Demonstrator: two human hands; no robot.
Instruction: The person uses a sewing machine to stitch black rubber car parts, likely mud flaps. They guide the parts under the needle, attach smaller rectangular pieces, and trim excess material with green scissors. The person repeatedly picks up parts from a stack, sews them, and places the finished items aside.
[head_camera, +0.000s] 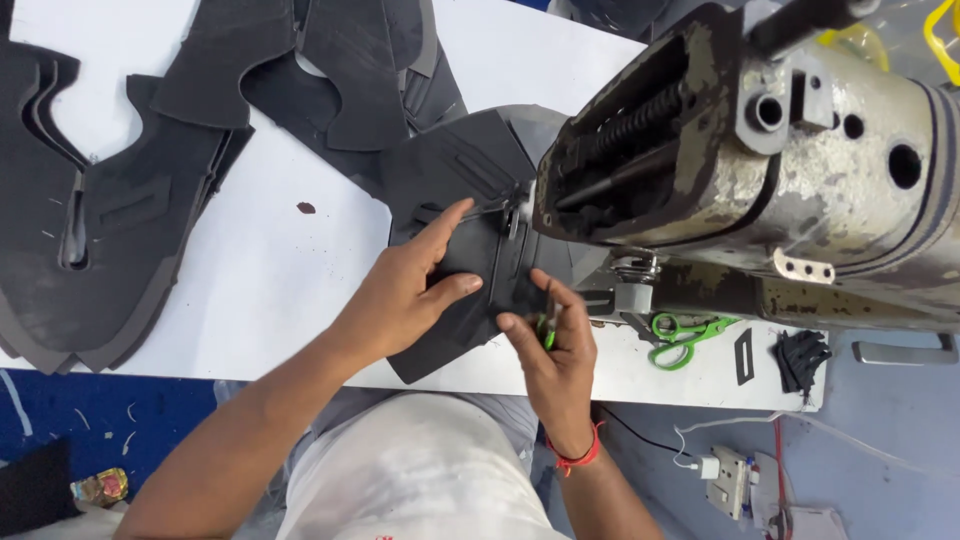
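A black cut fabric piece (450, 175) lies on the white table (270, 270) under the head of a worn sewing machine (760, 160). My left hand (405, 290) rests flat on this piece, fingers spread toward the needle area. My right hand (555, 350), with a red thread band at the wrist, pinches the piece's near edge and also holds a small green-handled tool, partly hidden by the fingers.
Stacks of black cut pieces (110, 230) cover the table's left and far side. Green-handled scissors (685, 335), a small black strip (743, 356) and a bundle of black scraps (800, 358) lie at the right. A white power adapter (735, 475) sits on the floor.
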